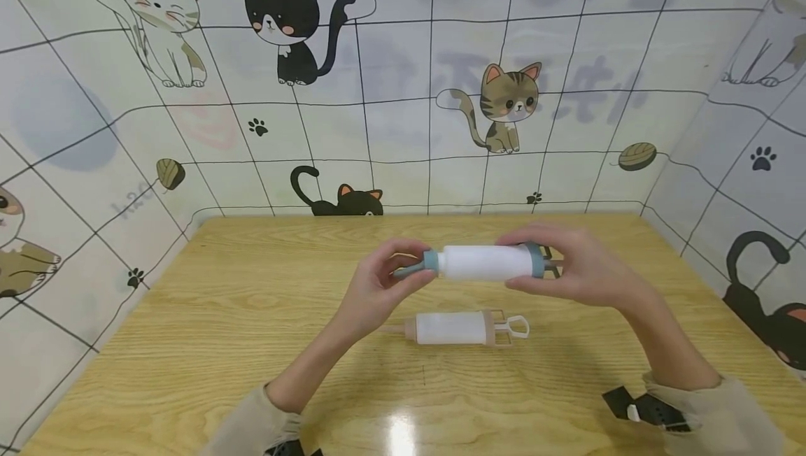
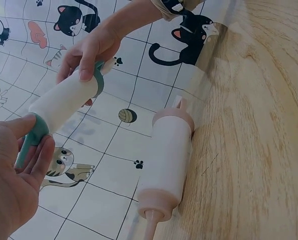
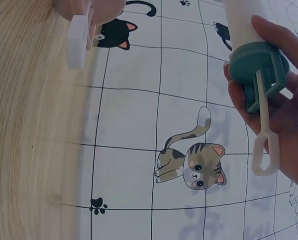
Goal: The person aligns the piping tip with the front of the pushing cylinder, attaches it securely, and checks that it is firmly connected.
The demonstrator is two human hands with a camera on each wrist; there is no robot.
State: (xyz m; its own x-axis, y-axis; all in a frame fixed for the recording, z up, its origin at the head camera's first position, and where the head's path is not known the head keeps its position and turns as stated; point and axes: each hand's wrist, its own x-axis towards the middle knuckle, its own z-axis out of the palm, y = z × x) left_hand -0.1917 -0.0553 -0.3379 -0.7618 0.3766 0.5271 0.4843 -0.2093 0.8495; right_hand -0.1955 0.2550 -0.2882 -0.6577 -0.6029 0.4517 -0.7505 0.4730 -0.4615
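A white-barrelled syringe point(image 1: 485, 262) with teal ends is held level above the table by both hands. My left hand point(image 1: 376, 285) pinches its teal nozzle cap point(image 2: 37, 131) between thumb and fingers, the thin nozzle pointing left. Around the other end, my right hand point(image 1: 582, 267) grips the barrel at the teal collar point(image 3: 256, 62). A white plunger with a loop handle point(image 3: 265, 155) sticks out past that collar in the right wrist view. On the table below lies a second syringe point(image 1: 450, 329), white with pink ends, its nozzle to the left and its loop handle to the right.
The wooden table point(image 1: 271, 288) has light glaring off its front part. A white cloth with a grid and cartoon cats point(image 1: 403, 127) stands behind and along both sides of it.
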